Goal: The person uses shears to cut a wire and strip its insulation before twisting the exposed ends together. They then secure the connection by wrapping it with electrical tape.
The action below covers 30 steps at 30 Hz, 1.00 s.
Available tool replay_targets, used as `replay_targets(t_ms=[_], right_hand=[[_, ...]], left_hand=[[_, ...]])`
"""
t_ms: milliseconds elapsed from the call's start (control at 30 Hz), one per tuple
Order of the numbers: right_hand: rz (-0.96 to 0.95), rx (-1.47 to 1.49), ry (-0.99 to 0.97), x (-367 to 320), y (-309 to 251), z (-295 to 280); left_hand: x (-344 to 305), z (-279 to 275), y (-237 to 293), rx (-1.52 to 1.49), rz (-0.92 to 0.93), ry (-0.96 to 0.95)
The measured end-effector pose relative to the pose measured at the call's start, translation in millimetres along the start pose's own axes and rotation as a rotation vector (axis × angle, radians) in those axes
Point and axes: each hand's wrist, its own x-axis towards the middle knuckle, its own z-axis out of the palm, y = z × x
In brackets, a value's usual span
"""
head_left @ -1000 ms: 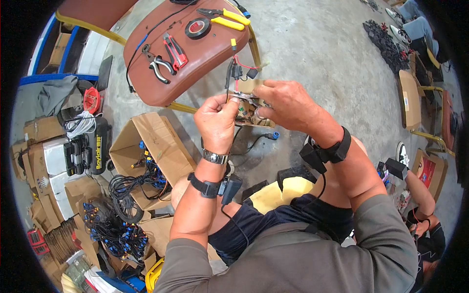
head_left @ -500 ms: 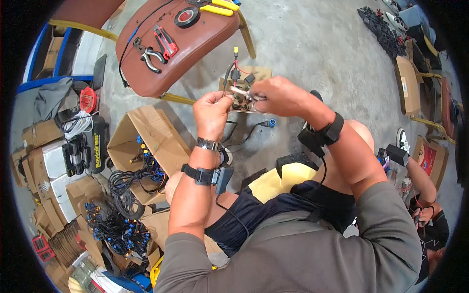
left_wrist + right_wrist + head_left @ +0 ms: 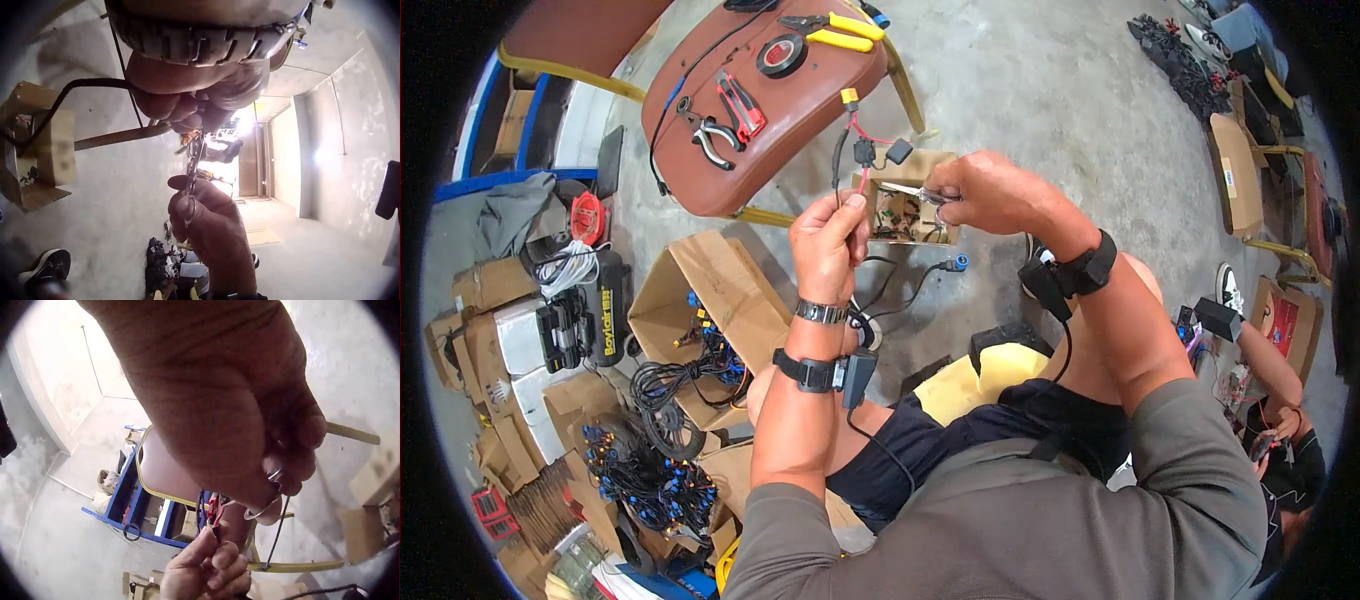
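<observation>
My left hand (image 3: 825,250) pinches a wire harness between thumb and fingers. Its black and red wires rise from the grip to a black fuse holder (image 3: 864,152), a loose black cap (image 3: 899,151) and a yellow connector (image 3: 850,97). In my right hand (image 3: 990,200) I hold small metal scissors (image 3: 905,189), blades pointing left toward the wires. A finger loop (image 3: 189,209) of the scissors shows in the left wrist view. Below the blades stands a small cardboard box (image 3: 945,233) with scraps inside.
A brown chair seat (image 3: 800,110) ahead carries pliers (image 3: 712,135), a red utility knife (image 3: 741,106), black tape (image 3: 781,55) and yellow-handled cutters (image 3: 840,38). At left, a cardboard box (image 3: 730,280) holds cables. Another person's arm (image 3: 1265,365) is at right.
The scissors were up against the wires at my left fingertips; now a gap separates them. My left hand with the harness has shifted a little left and down in the head view.
</observation>
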Motion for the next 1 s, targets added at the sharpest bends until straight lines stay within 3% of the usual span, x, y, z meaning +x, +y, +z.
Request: replay_targets(t_ms=[167,500,1000], right_hand=[[0.039,0.027,0.037,3,-8,-1],[0.01,0.06,-0.066,17,-13,-5],[0.081,0.23,0.04,35,-26,-4]], left_hand=[[8,-5,6,-0.142,0.005,0.003],[14,-3,17,-0.217,-0.013,0.062],[23,-7,23,-0.281,0.054,-0.072]])
